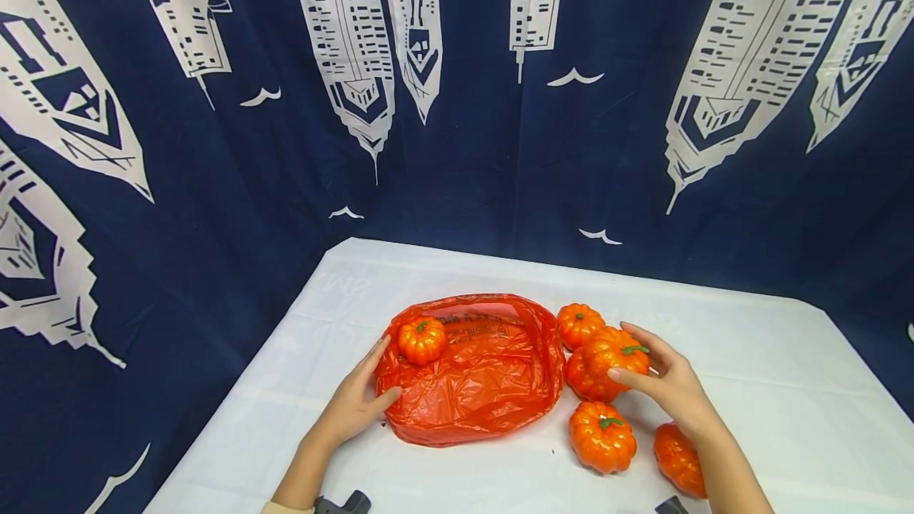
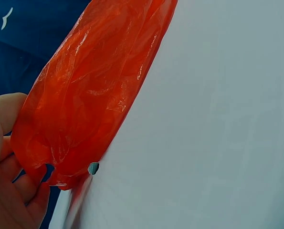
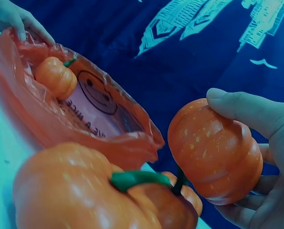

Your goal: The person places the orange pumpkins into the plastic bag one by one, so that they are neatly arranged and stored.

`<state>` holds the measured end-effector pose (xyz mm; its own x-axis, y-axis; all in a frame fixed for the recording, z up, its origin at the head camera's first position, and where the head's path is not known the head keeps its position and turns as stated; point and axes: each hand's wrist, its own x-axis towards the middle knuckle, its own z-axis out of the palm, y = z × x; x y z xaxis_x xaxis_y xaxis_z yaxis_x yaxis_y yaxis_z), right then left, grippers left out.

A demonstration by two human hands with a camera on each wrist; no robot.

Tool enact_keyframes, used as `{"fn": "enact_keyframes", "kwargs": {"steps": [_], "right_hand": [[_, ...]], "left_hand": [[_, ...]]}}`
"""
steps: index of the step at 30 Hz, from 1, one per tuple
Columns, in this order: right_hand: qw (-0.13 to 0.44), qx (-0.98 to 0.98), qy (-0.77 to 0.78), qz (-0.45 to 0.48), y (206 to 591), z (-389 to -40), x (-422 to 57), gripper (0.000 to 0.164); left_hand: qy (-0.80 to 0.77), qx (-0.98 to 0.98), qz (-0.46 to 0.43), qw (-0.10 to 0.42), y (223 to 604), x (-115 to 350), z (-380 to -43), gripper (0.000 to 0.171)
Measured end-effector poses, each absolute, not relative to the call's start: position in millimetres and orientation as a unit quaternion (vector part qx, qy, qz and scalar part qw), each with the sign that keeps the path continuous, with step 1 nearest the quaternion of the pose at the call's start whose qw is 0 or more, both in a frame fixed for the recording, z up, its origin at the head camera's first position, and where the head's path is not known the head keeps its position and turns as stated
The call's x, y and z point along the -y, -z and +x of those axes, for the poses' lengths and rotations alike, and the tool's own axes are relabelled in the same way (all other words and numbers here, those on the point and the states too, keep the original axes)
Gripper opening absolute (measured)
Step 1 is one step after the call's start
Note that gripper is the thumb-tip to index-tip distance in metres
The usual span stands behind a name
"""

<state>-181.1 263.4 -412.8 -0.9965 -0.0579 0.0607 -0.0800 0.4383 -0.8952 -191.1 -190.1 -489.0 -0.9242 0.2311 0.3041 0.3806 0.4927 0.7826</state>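
Note:
An orange-red plastic bag (image 1: 471, 399) lies spread on the table with its mouth open upward. One small orange pumpkin (image 1: 421, 341) sits inside at its left end. My left hand (image 1: 360, 399) grips the bag's left rim, thumb on the near side; in the left wrist view some fingers are hidden behind the red film. Right of the bag, my right hand (image 1: 671, 387) holds an orange pumpkin (image 3: 213, 148) with a green stem between thumb and fingers. In the head view this held pumpkin overlaps another pumpkin (image 1: 587, 381) below it.
A small pumpkin (image 1: 580, 324) stands by the bag's right rim. Another pumpkin (image 1: 603, 438) sits nearer the front, and one more (image 1: 678, 458) is partly covered by the right forearm. Behind the white table (image 1: 771, 387) hangs a navy curtain (image 1: 485, 181) printed with buildings.

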Motion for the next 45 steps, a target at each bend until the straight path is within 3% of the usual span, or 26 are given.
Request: {"fn": "enact_keyframes", "kwargs": {"steps": [31, 45], "right_hand": [[-0.01, 0.805, -0.582, 0.113, 405, -202, -198, 0.07], [-0.056, 0.784, -0.61, 0.098, 406, -209, -167, 0.075]], "left_hand": [[0.468, 0.859, -0.189, 0.089, 489, 192, -192, 0.078], [0.472, 0.857, -0.189, 0.085, 489, 192, -192, 0.079]]}}
